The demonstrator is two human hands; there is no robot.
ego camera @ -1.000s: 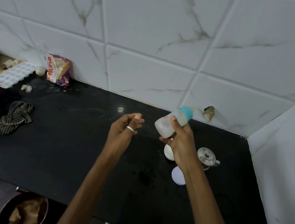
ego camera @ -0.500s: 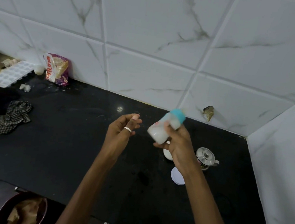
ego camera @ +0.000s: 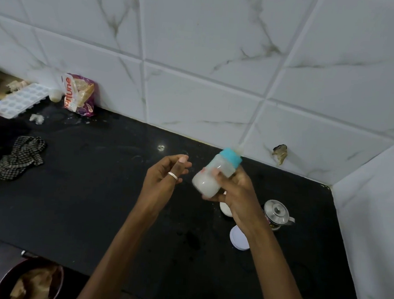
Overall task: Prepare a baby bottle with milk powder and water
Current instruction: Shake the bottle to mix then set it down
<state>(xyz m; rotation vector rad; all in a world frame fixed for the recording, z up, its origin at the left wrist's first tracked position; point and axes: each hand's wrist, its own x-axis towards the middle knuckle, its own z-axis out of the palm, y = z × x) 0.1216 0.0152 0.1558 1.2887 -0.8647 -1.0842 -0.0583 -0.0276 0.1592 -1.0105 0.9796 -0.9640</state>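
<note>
White lid (ego camera: 238, 241) lies on the table (ego camera: 93, 200), nearer than the bottle (ego camera: 212, 176). Right hand (ego camera: 237, 195) grips the bottle mid-air, tilted, teal cap up, milky liquid inside; probably shaking to mix. Left hand (ego camera: 163, 179), left of bottle: fingers (ego camera: 181, 160) loosely curled, empty. Steel pot (ego camera: 277, 213) sits right of bottle.

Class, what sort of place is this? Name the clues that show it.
Most likely a home kitchen: a black countertop backed by white wall tiles, with an ice cube tray, a food packet and a lidded steel pot on it.
</note>
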